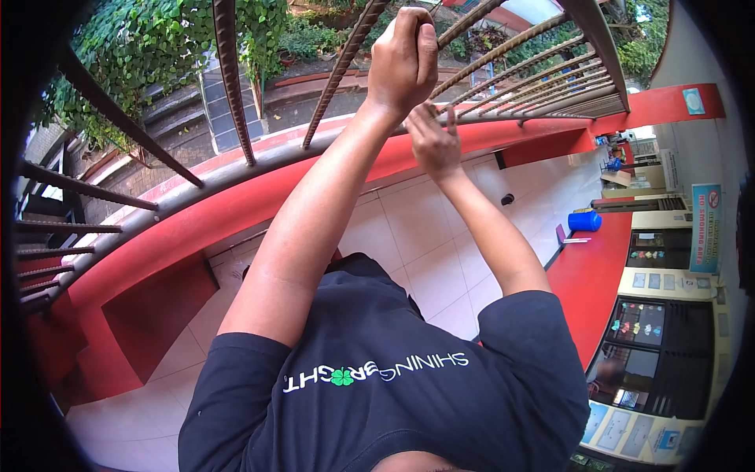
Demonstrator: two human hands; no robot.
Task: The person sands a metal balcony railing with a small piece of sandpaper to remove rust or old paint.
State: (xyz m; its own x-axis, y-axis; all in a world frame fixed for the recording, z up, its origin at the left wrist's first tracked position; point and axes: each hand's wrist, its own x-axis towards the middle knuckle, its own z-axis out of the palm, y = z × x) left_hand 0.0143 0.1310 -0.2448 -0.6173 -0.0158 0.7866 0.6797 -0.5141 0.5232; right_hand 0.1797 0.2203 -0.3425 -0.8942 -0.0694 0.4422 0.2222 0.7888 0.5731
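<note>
My left hand [403, 64] is raised at the top middle, closed in a fist with the thumb along its side. It is in front of a ribbed metal bar [465, 23] of the railing; what it holds, if anything, is hidden. Just below and to the right is my right hand [435, 143], close to the lower rail [491, 118]. Its fingers are loosely bent and apart, partly hidden behind my left wrist, and I see nothing held in them. Both forearms reach forward from the sleeves of a black T-shirt [393, 346] with white lettering and a green clover.
A red ledge [346, 177] curves below the railing, with plants [126, 55] and steps beyond. White floor tiles [377, 228] lie underneath. On the right, a red counter [586, 275] holds a blue container [584, 221]. A sign [705, 228] hangs on the wall.
</note>
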